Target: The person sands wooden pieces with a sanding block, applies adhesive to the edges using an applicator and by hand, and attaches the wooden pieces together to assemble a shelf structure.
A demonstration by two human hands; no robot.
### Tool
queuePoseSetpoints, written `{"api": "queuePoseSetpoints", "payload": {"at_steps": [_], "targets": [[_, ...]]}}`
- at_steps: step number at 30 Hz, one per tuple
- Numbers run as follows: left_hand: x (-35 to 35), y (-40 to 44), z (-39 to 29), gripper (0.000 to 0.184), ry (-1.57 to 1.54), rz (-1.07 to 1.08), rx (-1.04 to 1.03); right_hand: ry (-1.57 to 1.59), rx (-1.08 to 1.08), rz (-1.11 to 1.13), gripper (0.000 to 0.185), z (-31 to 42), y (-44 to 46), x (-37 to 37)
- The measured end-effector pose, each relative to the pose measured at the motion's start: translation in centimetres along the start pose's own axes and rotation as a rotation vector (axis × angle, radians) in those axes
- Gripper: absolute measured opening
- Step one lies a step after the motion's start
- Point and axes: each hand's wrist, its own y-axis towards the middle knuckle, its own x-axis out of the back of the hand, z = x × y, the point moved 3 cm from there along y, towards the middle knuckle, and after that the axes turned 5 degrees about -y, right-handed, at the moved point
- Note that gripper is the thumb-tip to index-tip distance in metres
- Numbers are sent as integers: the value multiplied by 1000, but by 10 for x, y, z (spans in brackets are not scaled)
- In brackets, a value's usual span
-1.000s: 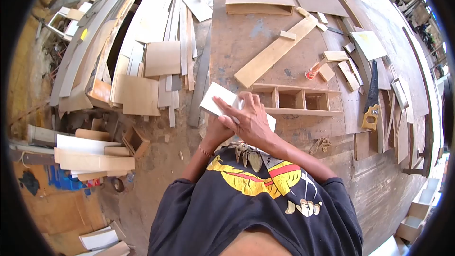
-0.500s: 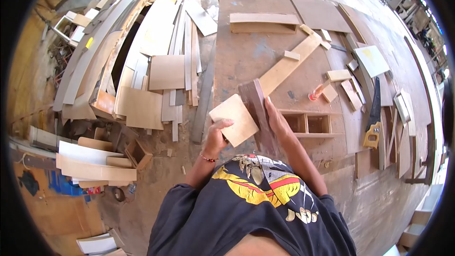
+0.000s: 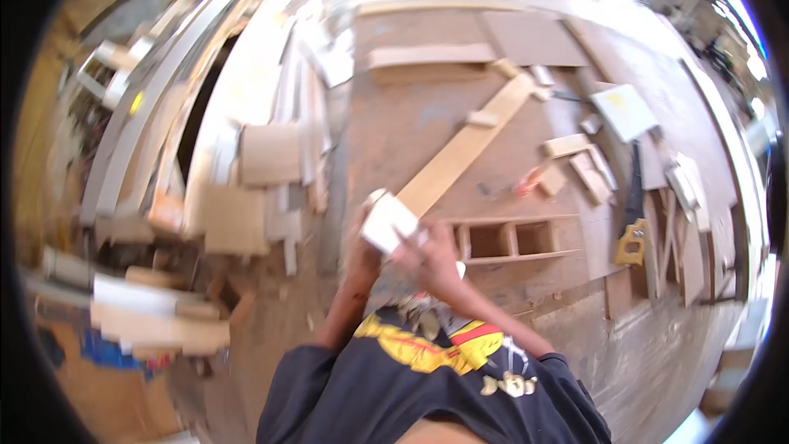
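The brown surface (image 3: 386,140) carries a compartmented frame (image 3: 526,258) near, a slanting board (image 3: 462,148) beyond, and a shallow box (image 3: 431,55) far left.

Two hands (image 3: 429,261), one handsaw (image 3: 634,205)

Bright overall, strongest along the far right edge, where whites clip with blue-violet fringing. White board (image 3: 240,86) on the left is blown out, detail gone; white block (image 3: 388,224) in the middle is near clipping too. Shadows look soft; darkest spots are the gap beside that board and the insides of the compartment frame (image 3: 516,258). Motion blur throughout: left hand (image 3: 362,238) and right hand (image 3: 434,265) smear, fingers unclear. Saw (image 3: 634,204) on the right reads somewhat clearer. Heavy fisheye: straight edges bow, black rim rounds the corners.
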Motion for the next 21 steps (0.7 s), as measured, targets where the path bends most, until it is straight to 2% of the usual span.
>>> {"api": "queuePoseSetpoints", "payload": {"at_steps": [1,2,6,8,9,12,13,15,16,18,20,21], "targets": [[1,-5,55,47,-685,84,501,-103,68,8,46,9,-2,8],[-3,-4,59,50,-739,121,517,-212,137,20,48,20,-2,14],[-11,-20,54,64,-644,209,476,-289,62,39,47,11,27,21],[-16,-29,33,66,-446,267,697,-259,-58,22,47,-4,48,21],[-17,-29,24,66,-441,278,697,-205,-104,29,47,-6,55,25],[-15,-15,10,68,-475,272,630,-174,-124,41,48,-3,51,19],[-6,-12,9,67,-384,353,392,-207,-91,61,48,0,43,15],[9,-19,53,65,-615,294,347,-205,55,14,50,18,18,11],[12,-19,65,62,-817,265,574,-208,91,-3,50,25,12,11],[8,-17,65,62,-827,186,622,-229,53,51,52,24,16,10],[-1,-17,50,62,-776,162,686,-270,23,-48,52,11,31,7],[-7,-18,42,61,-749,167,714,-253,-73,-19,50,10,47,21]]}}
